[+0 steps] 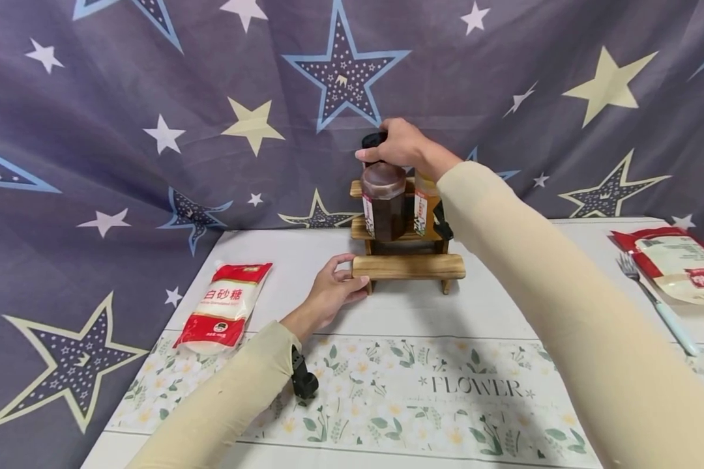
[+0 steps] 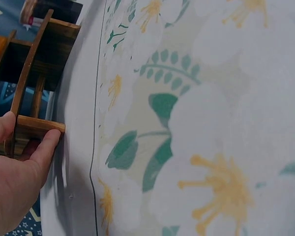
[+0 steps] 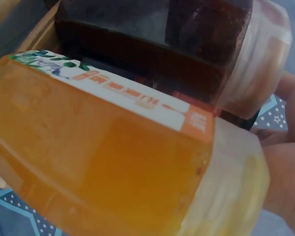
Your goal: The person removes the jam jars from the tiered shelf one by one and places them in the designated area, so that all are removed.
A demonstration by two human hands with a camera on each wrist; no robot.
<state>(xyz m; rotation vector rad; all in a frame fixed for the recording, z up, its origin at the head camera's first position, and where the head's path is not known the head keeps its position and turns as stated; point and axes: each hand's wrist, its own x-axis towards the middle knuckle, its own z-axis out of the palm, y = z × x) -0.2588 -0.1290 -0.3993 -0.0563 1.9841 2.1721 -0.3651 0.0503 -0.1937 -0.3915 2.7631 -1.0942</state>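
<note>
A three-tier wooden rack (image 1: 409, 266) stands at the back of the table. My left hand (image 1: 331, 293) grips the left end of its lowest step, thumb and fingers around the wood (image 2: 39, 124). Up at the top tier, my right hand (image 1: 403, 142) holds a black-capped bottle (image 1: 373, 139) by its cap; the bottle's body is mostly hidden. In front of it, on the middle tier, sits a jar of dark contents (image 1: 389, 212) with a translucent lid. Beside that jar is an amber jar (image 3: 103, 142) with a white and orange label, partly covered by my right sleeve in the head view.
On the left lies a red and white bag of sugar (image 1: 223, 306). A second red and white bag (image 1: 674, 264) and a fork (image 1: 657, 301) with a pale handle lie at the right. A starry cloth (image 1: 211, 52) hangs behind the table; a flower-printed cover (image 1: 387, 417) lies on it.
</note>
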